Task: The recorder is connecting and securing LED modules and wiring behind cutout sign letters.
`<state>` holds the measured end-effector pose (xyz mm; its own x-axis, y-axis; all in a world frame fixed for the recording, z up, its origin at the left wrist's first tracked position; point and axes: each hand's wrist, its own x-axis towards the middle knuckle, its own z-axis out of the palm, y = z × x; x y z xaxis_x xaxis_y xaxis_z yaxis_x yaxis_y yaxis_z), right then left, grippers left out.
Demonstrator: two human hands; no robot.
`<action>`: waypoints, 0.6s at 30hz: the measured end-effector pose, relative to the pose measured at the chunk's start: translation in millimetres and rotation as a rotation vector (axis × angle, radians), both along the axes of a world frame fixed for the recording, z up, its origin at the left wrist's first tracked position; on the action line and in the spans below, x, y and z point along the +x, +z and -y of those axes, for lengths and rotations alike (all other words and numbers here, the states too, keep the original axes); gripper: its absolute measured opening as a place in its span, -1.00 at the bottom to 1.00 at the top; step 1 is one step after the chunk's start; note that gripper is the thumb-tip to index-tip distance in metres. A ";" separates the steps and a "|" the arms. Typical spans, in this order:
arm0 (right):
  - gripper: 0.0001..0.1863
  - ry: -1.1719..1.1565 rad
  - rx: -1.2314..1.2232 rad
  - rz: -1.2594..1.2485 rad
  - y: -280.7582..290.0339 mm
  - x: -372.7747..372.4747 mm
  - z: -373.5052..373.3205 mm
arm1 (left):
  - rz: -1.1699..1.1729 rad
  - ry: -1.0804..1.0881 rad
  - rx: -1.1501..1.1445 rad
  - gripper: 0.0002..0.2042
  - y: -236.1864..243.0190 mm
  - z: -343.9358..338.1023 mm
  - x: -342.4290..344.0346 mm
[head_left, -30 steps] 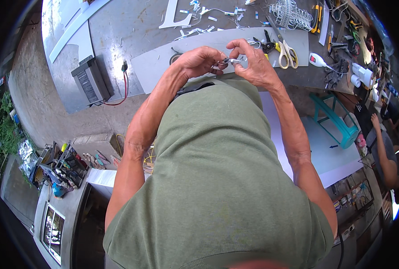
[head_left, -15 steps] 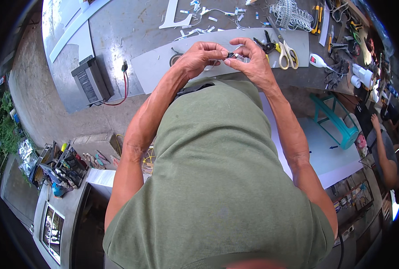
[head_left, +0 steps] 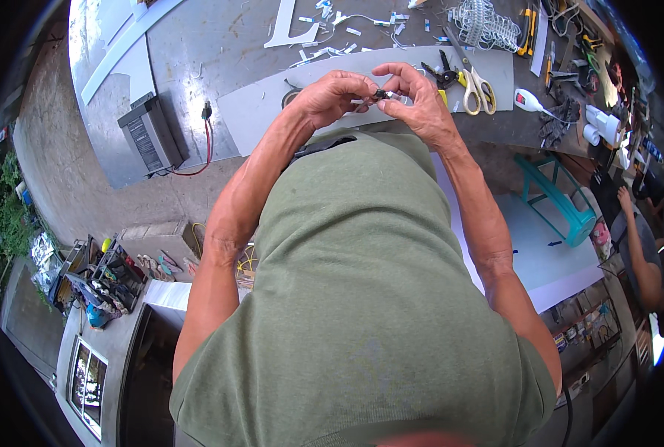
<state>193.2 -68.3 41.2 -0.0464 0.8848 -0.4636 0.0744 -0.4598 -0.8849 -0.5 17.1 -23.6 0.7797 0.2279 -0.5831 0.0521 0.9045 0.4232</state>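
Observation:
My left hand pinches the left end of a small black-and-white piece between thumb and fingertips. From the other side, my right hand has its thumb and a fingertip closed on the whitish end, with the index finger arched above. The piece looks like a wire joint or small connector, too small to make out fully. Both hands are over a light grey sheet at the table's near edge. Partly hidden behind my left hand is a dark ring, perhaps a tape roll.
Scissors and black-and-yellow pliers lie right of my hands. White strip pieces and coiled module strings are farther back. A power supply with a red wire sits left. A teal stool and another person are at right.
My right index finger has shifted slightly left and curled over the small piece. The black part has turned a little between my fingertips; both arms stay nearly in place.

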 end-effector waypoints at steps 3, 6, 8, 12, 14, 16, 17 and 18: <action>-0.53 0.085 0.019 0.062 2.6 2.9 -2.6 | 0.006 -0.027 -0.063 -0.90 2.4 0.0 -0.5; -0.55 0.094 0.077 0.155 -2.6 3.6 0.4 | 0.041 -0.049 -0.111 -0.87 0.8 -0.3 -2.3; -0.56 0.087 0.118 0.234 -4.7 1.6 3.7 | -0.032 -0.044 -0.044 -0.88 0.7 0.0 -0.5; -0.56 0.157 0.564 0.640 -17.1 8.2 7.8 | -0.058 -0.059 -0.044 -0.89 0.7 -3.3 -0.9; -0.55 0.219 0.622 0.695 -13.9 10.8 6.9 | -0.061 -0.072 -0.020 -0.90 1.5 -1.3 -1.3; -0.55 0.281 0.681 0.752 -10.3 10.8 6.4 | -0.081 -0.076 0.001 -0.91 3.0 -1.4 -2.0; -0.55 0.267 0.683 0.724 -8.3 9.6 6.8 | -0.100 -0.081 0.023 -0.91 3.9 -2.1 -1.8; -0.56 0.253 0.685 0.696 -7.2 8.6 7.0 | -0.100 -0.081 0.023 -0.91 4.3 -2.5 -1.6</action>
